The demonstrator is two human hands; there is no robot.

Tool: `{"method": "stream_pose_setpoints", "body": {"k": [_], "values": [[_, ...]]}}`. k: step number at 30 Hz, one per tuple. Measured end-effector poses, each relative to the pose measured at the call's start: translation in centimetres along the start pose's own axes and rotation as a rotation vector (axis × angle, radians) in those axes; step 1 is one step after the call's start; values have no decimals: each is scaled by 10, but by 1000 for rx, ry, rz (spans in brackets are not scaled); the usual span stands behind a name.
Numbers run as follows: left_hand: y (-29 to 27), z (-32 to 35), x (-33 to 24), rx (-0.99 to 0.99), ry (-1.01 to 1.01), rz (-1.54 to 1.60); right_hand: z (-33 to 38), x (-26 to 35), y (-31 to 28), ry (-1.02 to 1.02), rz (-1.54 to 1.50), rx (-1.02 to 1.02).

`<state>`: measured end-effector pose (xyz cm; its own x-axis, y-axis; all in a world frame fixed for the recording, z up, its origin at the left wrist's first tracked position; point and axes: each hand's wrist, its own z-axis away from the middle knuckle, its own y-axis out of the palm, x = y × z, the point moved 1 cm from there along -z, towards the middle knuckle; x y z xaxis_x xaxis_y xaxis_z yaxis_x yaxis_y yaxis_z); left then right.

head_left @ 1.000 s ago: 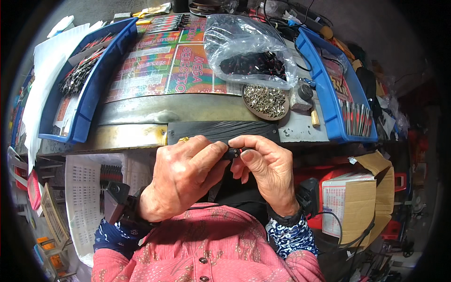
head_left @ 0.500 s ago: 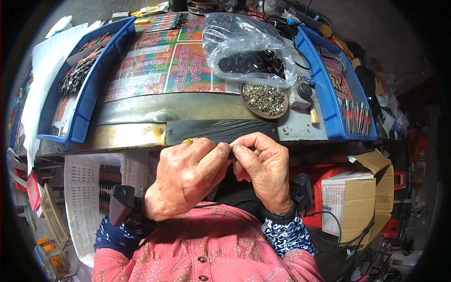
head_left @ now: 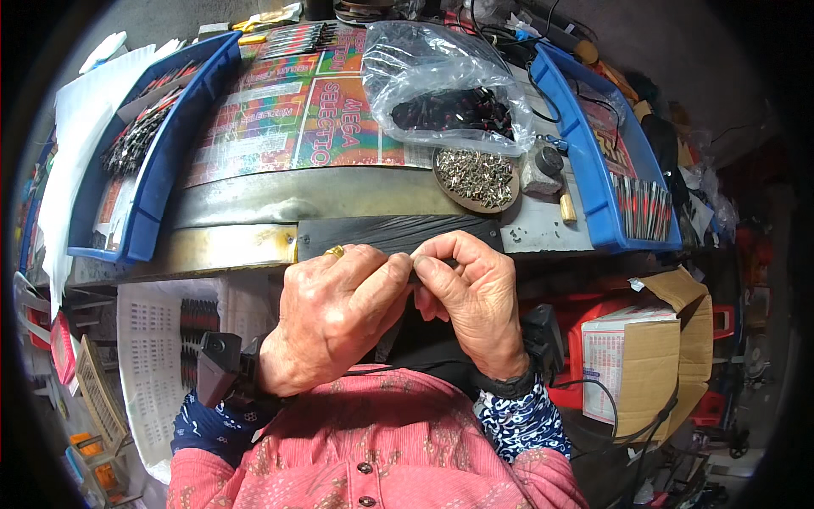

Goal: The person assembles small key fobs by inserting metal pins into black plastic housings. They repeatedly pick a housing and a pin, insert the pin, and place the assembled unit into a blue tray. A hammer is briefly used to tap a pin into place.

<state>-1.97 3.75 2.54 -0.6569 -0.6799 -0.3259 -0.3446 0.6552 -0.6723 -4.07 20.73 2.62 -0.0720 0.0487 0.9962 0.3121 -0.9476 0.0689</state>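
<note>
Both hands meet in front of my chest, just off the near edge of the bench. My left hand [head_left: 337, 316] is closed, its thumb and forefinger pinched toward the right hand's fingertips. A yellow ring is on one of its fingers. My right hand [head_left: 475, 299] pinches with thumb and forefinger against the left fingertips. A small dark thing shows between them, mostly covered and too small to name. Beyond the hands a black pad [head_left: 390, 234] lies on the bench edge. Behind it sits a round dish [head_left: 449, 188] heaped with small shiny metal pieces [head_left: 476, 176].
A clear plastic bag [head_left: 424, 64] holds dark small parts. Blue trays with red-and-black slim items stand left [head_left: 151, 222] and right [head_left: 593, 161]. A stone-like block with a black knob [head_left: 543, 172] is beside the dish. Below are a white basket [head_left: 153, 339] and an open carton [head_left: 649, 373].
Both hands have shifted very slightly, the right a little up and left. The fingertips stay pressed together; the things on the bench look the same.
</note>
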Motion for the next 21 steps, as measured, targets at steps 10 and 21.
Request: {"method": "stream_pose_setpoints", "body": {"k": [10, 21], "values": [[4, -5, 3, -34, 51, -18, -2, -4, 3, -96, 6, -69], [10, -4, 2, -68, -3, 45, -3, -8, -1, -146, 94, -67]]}}
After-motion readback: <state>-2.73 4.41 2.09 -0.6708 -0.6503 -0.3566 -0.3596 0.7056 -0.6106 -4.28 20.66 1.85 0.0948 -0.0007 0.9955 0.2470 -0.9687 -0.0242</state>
